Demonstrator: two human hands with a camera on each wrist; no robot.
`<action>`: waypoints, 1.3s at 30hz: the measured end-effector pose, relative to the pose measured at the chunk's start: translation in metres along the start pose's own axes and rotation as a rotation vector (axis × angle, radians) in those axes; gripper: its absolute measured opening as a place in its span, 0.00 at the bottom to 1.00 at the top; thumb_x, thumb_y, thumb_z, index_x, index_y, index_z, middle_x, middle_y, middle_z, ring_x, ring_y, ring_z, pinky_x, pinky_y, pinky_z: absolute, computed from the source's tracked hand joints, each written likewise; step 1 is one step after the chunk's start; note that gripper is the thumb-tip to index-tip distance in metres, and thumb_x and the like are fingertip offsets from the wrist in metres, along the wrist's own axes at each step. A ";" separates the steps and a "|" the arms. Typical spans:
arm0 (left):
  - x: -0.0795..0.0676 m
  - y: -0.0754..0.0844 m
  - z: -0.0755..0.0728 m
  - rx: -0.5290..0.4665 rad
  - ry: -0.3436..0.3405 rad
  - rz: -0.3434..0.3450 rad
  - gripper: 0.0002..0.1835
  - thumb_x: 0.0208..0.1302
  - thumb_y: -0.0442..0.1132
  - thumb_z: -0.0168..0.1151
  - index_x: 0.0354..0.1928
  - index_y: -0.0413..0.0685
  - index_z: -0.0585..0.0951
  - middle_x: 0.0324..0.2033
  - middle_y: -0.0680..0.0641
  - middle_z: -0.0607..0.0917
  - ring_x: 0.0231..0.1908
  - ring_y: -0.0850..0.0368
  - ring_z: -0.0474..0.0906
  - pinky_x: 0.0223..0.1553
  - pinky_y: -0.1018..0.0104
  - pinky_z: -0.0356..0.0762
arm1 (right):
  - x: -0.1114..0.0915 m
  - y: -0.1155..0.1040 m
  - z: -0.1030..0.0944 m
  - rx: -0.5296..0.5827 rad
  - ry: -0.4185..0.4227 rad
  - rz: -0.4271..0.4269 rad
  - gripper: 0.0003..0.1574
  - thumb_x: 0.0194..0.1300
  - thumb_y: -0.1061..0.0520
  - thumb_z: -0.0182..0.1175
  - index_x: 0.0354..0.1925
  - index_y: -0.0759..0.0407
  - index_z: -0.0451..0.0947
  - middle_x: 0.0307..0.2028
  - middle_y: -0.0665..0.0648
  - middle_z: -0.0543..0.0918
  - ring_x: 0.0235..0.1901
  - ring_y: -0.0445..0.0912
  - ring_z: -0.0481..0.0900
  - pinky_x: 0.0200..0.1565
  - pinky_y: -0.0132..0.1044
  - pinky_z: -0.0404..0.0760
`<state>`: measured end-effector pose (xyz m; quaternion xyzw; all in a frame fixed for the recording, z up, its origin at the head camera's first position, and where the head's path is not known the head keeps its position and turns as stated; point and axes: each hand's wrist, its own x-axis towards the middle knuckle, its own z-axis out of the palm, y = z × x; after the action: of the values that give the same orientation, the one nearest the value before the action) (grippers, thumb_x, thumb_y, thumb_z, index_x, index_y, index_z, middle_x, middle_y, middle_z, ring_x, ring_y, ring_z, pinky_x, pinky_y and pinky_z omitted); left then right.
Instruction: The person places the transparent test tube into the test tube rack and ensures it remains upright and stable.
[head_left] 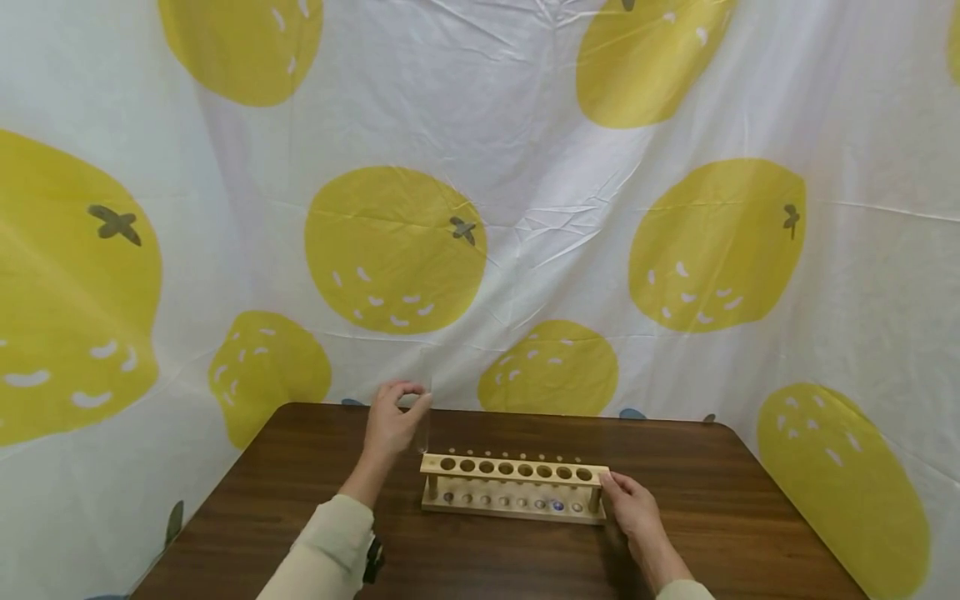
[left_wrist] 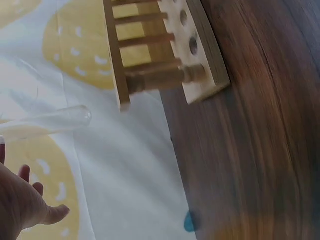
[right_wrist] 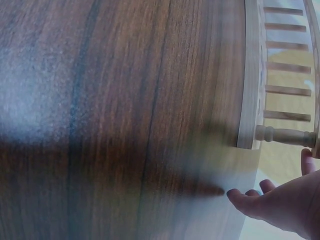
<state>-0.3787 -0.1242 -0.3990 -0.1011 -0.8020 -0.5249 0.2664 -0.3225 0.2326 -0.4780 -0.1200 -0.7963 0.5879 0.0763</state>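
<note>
My left hand [head_left: 392, 423] pinches a clear glass test tube [head_left: 423, 435] between thumb and fingertips. The tube stands nearly upright, its rounded lower end beside the left end of the wooden test tube rack [head_left: 513, 515]. In the left wrist view the tube's rounded end [left_wrist: 75, 116] points toward the rack's top rail, with a gap between them. The rack has a row of several round holes on top and matching hollows in its base; no tube stands in it. At the far end, my right hand [head_left: 633, 510] grips the top rail's right end.
The rack stands on a dark brown wooden table [head_left: 720, 517]. Short pegs [right_wrist: 287, 91] line the rack's back side. Behind the table hangs a white cloth [head_left: 540, 275] printed with yellow lemons, close to the table's back edge.
</note>
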 end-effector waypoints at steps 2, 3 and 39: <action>-0.001 0.003 0.004 -0.022 -0.004 0.004 0.12 0.64 0.41 0.69 0.42 0.39 0.85 0.54 0.38 0.77 0.59 0.38 0.70 0.60 0.42 0.66 | 0.001 0.000 0.000 -0.001 -0.005 0.000 0.38 0.76 0.44 0.50 0.65 0.76 0.65 0.66 0.78 0.64 0.67 0.71 0.59 0.68 0.61 0.56; -0.001 0.004 0.006 -0.034 -0.006 0.006 0.11 0.64 0.40 0.69 0.42 0.39 0.85 0.54 0.38 0.78 0.59 0.39 0.70 0.60 0.42 0.66 | 0.001 0.000 0.000 -0.002 -0.007 0.003 0.38 0.76 0.44 0.51 0.66 0.76 0.65 0.66 0.78 0.64 0.67 0.70 0.58 0.68 0.61 0.55; -0.041 -0.032 0.033 -0.016 -0.115 -0.069 0.10 0.64 0.43 0.69 0.41 0.44 0.85 0.60 0.36 0.74 0.63 0.36 0.64 0.61 0.37 0.63 | 0.001 0.000 -0.001 0.009 -0.013 0.007 0.37 0.76 0.44 0.51 0.66 0.75 0.66 0.66 0.78 0.64 0.67 0.70 0.59 0.67 0.61 0.57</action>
<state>-0.3694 -0.1038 -0.4562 -0.1055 -0.8147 -0.5337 0.2006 -0.3233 0.2334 -0.4781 -0.1186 -0.7939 0.5923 0.0698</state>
